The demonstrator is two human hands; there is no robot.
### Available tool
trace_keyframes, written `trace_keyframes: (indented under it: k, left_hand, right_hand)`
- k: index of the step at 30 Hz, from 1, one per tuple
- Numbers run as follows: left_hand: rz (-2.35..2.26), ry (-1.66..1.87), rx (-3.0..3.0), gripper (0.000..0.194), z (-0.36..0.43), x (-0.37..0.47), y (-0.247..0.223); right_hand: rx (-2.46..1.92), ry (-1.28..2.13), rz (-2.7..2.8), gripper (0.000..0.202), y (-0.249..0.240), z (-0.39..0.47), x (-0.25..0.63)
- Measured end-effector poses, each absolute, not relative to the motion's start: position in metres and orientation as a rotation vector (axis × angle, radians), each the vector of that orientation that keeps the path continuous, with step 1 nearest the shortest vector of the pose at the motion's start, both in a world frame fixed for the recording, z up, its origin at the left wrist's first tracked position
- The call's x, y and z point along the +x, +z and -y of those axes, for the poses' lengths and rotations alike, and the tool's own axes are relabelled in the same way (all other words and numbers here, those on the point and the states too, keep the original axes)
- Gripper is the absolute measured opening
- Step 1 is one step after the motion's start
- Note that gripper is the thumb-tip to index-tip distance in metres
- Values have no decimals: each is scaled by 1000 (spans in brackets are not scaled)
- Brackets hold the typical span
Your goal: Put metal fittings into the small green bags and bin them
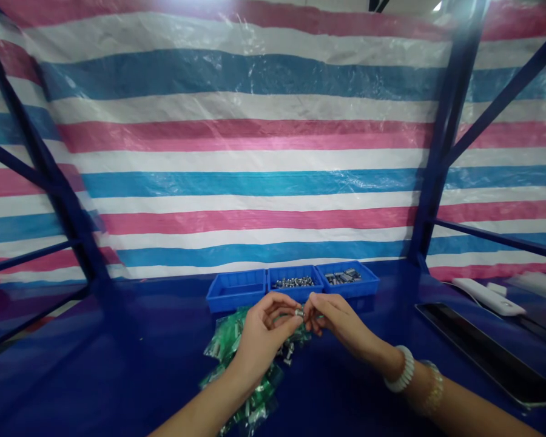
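Note:
Between the thumb and fingertips of my left hand [264, 328] is a small shiny metal fitting [299, 312]. Close beside it, my right hand [339, 318] has its fingers curled and pinched together; I cannot tell what, if anything, is in them. Under both hands lies a pile of green plastic bags [227, 335], with metal pieces showing through some of them. A few loose metal fittings [289, 353] lie on the blue table below my fingers, partly covered by my left hand.
Behind my hands three blue bins stand in a row: a left bin [236, 302], a middle bin [319, 290] with small metal parts [295, 282], and a right bin [370, 285] with metal pins [343, 277]. A black tablet [486, 352] and white device [489, 296] lie right.

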State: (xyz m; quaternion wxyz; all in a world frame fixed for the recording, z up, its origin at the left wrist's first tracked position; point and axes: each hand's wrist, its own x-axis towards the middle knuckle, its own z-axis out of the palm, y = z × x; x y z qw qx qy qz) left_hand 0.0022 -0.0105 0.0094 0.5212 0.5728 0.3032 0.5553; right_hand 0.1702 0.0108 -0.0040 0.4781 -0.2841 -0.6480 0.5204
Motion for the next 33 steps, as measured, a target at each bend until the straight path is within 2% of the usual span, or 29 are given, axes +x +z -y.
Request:
trace_keyframes:
  k: [3,6,10,12,14,17,19,25,27,31,33]
  left_hand:
    - [-793,1434,1588,12,12,2,9]
    - [-793,1477,1689,16,14,3,7]
    - [-754,1476,1721,19,15,5,5]
    - [-752,1495,1717,22,15,5,6]
    - [-772,1531,1695,24,15,4,9]
    - [-851,1599,1641,20,12,-1,13]
    - [-911,1623,1610,18,11,-4,14]
    - [-969,1588,1562,16,11,-6,16]
    - [-981,1583,1543,15,10,-6,16]
    - [-1017,1610,1477,15,6,-7,14]
    - [-1020,1631,1426,16,3,-8,13]
  right_hand:
    - [-698,1354,1583,33,-6,-13,170]
    - [-623,1472,1530,27,-10,-15,171]
    - [-483,1704,1409,30,-19,-19,172]
    - [-461,1699,1409,33,-20,-25,172]
    - [-532,1522,1491,35,-14,-34,174]
    - [-783,1014,1651,35,3,-55,181]
    - [-897,792,1693,37,14,-69,190]
    - [-1038,592,1767,53,16,-67,215]
    - [-1024,602,1893,46,13,-53,213]
    - [-706,468,2386,8,9,-24,192]
    - [-579,371,2521,11,5,-14,180]
